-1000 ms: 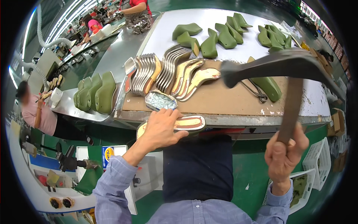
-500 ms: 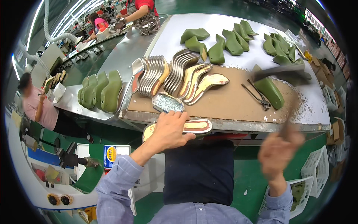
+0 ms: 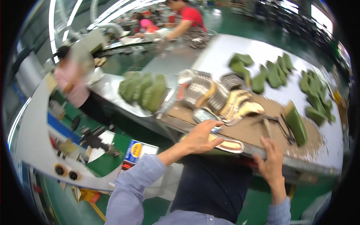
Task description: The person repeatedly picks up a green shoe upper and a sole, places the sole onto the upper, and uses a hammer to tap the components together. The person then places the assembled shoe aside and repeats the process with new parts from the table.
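A shoe last with a pale, brown-striped insole on top (image 3: pixel 233 145) lies at the bench's front edge, before my lap. My left hand (image 3: pixel 198 139) grips across it, covering its rear part, thumb apart from the fingers. Just beyond those fingers is a small box of nails (image 3: pixel 203 114). My right hand (image 3: pixel 272 159) is at the bench edge, fingers apart and empty. Past its fingertips lies a hammer, its wooden handle (image 3: pixel 267 128) pointing toward me. Pincers (image 3: pixel 288 131) rest right of the hammer, beside a green shoe last (image 3: pixel 296 125).
Stacked insoles (image 3: pixel 198 88) stand on the brown board (image 3: pixel 180 112), with loose ones (image 3: pixel 249 108) beside them. More green lasts (image 3: pixel 275 73) cover the white bench top; others (image 3: pixel 144 92) stand on a metal table at left. A machine (image 3: pixel 33 138) is at left. Co-workers (image 3: pixel 73 82) are beyond.
My right hand has come down from a blurred swing and let go of the hammer, which is now on the board. The view has turned left. My left hand stays at the insole-topped last.
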Available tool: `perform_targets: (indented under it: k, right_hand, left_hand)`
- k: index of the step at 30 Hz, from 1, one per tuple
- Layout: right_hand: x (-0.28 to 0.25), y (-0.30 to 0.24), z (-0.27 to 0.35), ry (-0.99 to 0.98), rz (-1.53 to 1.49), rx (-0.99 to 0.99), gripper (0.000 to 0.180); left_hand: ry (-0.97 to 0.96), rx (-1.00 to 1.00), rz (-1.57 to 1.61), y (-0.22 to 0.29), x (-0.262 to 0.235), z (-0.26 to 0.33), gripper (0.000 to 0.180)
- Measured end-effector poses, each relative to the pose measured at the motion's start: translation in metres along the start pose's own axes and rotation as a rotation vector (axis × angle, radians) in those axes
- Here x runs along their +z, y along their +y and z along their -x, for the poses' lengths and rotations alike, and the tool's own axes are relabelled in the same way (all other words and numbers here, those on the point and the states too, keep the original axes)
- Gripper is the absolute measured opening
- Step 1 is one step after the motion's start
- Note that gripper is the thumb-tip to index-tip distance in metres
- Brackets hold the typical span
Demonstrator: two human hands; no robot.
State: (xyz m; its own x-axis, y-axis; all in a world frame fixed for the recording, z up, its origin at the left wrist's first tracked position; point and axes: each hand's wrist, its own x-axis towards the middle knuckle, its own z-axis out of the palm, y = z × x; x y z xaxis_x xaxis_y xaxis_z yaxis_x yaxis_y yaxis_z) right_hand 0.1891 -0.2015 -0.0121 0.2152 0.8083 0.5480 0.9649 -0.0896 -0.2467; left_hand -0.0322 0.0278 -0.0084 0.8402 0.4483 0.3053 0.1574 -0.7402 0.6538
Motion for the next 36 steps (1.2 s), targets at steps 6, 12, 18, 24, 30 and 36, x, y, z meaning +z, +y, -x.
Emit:
perform_targets:
  k: [6, 12, 18, 24, 30, 36]
  right_hand:
    - [0.066, -0.047, -0.029, -0.335, -0.199, -0.105, 0.088]
    - [0.093, -0.045, -0.030, -0.297, -0.178, -0.067, 0.091]
    - [0.081, -0.062, -0.041, -0.357, -0.137, 0.027, 0.077]
    - [0.083, -0.067, -0.028, -0.344, -0.068, 0.153, 0.085]
    - [0.089, -0.068, -0.034, -0.339, -0.060, 0.148, 0.083]
    - [0.094, -0.071, -0.032, -0.267, -0.061, 0.133, 0.083]
  left_hand:
    - [0.674, -0.161, -0.443, -0.117, -0.092, 0.011, 0.035]
    - [0.934, -0.751, -0.886, -0.275, -0.235, 0.071, 0.050]
    - [0.759, -1.075, -0.781, -0.345, -0.276, 0.070, 0.092]
    - [0.895, -0.922, -0.929, -0.419, -0.320, 0.063, 0.080]
    - [0.882, -1.188, -0.967, -0.466, -0.375, 0.082, 0.082]
    - [0.678, -0.768, -0.644, -0.341, -0.324, 0.005, 0.074]
